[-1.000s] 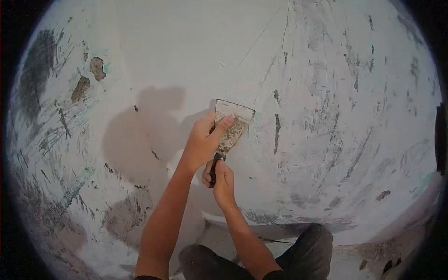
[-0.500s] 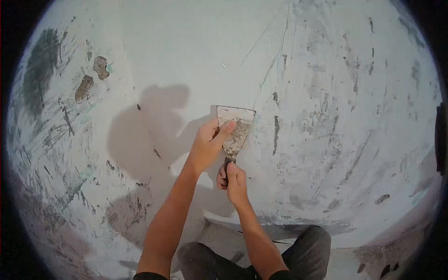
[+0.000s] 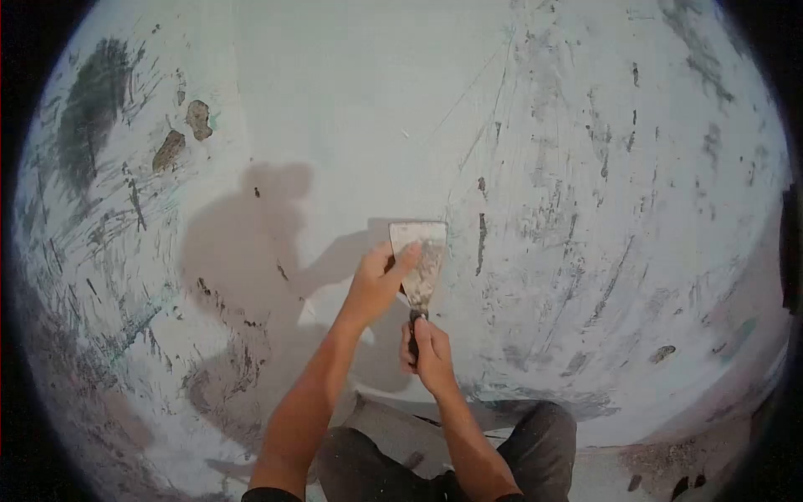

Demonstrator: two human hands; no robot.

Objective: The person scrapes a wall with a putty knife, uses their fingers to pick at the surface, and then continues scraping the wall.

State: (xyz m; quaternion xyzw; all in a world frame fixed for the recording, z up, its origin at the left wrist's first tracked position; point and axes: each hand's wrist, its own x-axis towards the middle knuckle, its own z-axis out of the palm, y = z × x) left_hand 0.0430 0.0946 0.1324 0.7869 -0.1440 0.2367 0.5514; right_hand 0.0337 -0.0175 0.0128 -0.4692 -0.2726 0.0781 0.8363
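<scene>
Scraper (image 3: 428,276) before wall (image 3: 351,109), above its lower edge, left hand (image 3: 375,283) pinching blade (image 3: 430,238), right hand (image 3: 430,350) wrapped round handle (image 3: 414,332); uneven push between the two could skew the blade, gouging wall or nicking left thumb (image 3: 408,258).

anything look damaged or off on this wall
Yes: the wall has two rough brown patches at the picture's upper left, where its pale coat seems missing. A dark smudge lies left of them, and dark streaks mark the right side. The scraper looks stained too.
</scene>
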